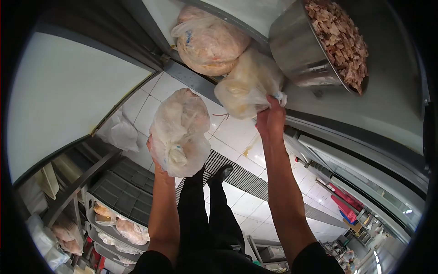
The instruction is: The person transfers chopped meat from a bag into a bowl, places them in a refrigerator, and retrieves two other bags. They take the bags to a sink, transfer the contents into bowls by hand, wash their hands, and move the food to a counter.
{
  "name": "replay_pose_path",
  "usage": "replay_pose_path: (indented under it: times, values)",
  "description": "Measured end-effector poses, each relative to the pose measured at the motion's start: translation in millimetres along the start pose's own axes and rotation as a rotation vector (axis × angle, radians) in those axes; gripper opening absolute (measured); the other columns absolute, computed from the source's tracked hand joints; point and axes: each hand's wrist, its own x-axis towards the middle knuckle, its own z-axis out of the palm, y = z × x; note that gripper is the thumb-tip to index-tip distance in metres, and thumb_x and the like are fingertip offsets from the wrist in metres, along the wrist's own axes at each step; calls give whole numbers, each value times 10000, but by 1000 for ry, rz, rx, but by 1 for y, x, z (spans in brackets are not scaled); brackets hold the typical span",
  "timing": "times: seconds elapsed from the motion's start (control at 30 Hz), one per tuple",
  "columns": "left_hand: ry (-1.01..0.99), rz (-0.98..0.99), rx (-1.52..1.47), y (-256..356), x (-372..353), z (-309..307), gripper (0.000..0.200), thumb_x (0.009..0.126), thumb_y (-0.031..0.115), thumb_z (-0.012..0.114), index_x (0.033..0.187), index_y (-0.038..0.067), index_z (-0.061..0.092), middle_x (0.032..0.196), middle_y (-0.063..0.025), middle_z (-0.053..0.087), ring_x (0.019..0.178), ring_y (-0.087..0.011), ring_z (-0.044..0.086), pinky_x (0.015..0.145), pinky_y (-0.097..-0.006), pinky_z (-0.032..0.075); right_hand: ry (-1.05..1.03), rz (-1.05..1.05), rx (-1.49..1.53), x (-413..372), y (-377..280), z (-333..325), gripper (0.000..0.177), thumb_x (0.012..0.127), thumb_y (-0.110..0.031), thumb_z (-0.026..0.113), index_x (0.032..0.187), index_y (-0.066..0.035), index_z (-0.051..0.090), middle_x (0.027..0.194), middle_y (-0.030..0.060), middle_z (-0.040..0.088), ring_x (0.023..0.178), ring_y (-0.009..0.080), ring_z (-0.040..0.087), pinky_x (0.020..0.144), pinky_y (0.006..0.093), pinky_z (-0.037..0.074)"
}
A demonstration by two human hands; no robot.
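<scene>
My left hand holds up a knotted clear plastic bag of pale pinkish food from below and the side. Most of its fingers are hidden behind the bag. To the right, my right hand grips the gathered end of a second plastic bag with yellowish contents, at the edge of an open fridge-like cabinet. Touching that bag on its far side is a larger tied bag of pinkish-orange food, resting inside the cabinet.
A steel pot full of chopped meat pieces stands tilted in view at the upper right. A white door panel is at the left. Dark stacked crates with bagged food sit lower left. A striped floor grate crosses the tiles.
</scene>
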Motion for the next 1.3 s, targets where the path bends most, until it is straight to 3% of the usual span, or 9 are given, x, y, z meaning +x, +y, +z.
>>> replay_pose_path:
  times: [0.27, 0.6, 0.73, 0.83, 0.9, 0.93, 0.97, 1.07, 1.3]
  values:
    - [-293, -147, -196, -10, 21, 17, 580, 936, 437, 416, 1346, 29, 455, 1293, -168, 553, 1151, -322, 566, 982, -463, 473, 147, 141, -132, -72, 4, -40, 278, 814, -82, 615, 1086, -48, 569, 951, 29, 605, 808, 118, 551, 654, 256, 409]
    - [-56, -370, 156, -119, 134, 135, 557, 943, 365, 529, 1407, 87, 394, 1394, -124, 470, 1235, -274, 490, 1006, -446, 434, 167, 237, -708, -174, -60, -129, 343, 818, -135, 605, 1135, -7, 589, 932, 7, 603, 831, 93, 511, 745, 253, 424]
    - [161, -342, 452, -94, 78, 18, 552, 943, 348, 536, 1442, 236, 330, 1431, -33, 411, 1193, -263, 512, 933, -439, 473, 236, 232, -908, -213, -106, -123, 337, 822, -106, 601, 1141, 3, 581, 941, 21, 603, 846, 101, 517, 747, 254, 432]
    - [853, -188, 430, 29, -53, -132, 385, 979, 330, 424, 1324, 161, 449, 1228, -66, 569, 1033, -239, 584, 825, -436, 530, 290, 176, -756, -240, -127, -144, 255, 816, -79, 595, 1063, -16, 590, 930, 17, 606, 834, 102, 535, 774, 258, 447]
    - [352, 370, 739, 138, -161, -255, 245, 923, 290, 504, 985, 76, 607, 857, -101, 639, 835, -230, 639, 664, -398, 536, 191, 187, -717, -248, -146, -145, 221, 813, -73, 597, 1029, -27, 595, 917, 11, 607, 822, 102, 541, 780, 260, 452]
    - [49, 348, 571, 224, -171, -277, 243, 910, 269, 527, 988, 45, 584, 849, -117, 629, 741, -250, 645, 582, -407, 531, 241, 172, -686, -253, -153, -143, 185, 813, -80, 590, 993, -36, 593, 901, 6, 605, 808, 104, 543, 769, 260, 451]
    - [451, 570, 497, 274, -206, -295, 291, 914, 298, 522, 1062, 50, 561, 946, -111, 620, 840, -260, 625, 677, -402, 511, 288, 160, -655, -258, -160, -142, 150, 813, -87, 584, 957, -45, 591, 884, 1, 603, 793, 105, 545, 758, 260, 450]
    - [827, 756, 244, 354, -191, -92, 481, 929, 387, 506, 1286, 64, 492, 1235, -94, 593, 1135, -291, 564, 961, -386, 451, 245, 99, -624, -265, -182, -130, 140, 810, -104, 560, 934, -45, 587, 856, 2, 596, 784, 107, 548, 735, 261, 443]
    - [143, 760, 452, 352, -199, -133, 414, 956, 393, 529, 1255, 106, 531, 1220, -54, 578, 1085, -208, 543, 967, -389, 444, 117, -22, -491, -281, -211, -142, 231, 801, -106, 536, 1003, -8, 593, 918, 41, 627, 829, 129, 578, 767, 282, 460]
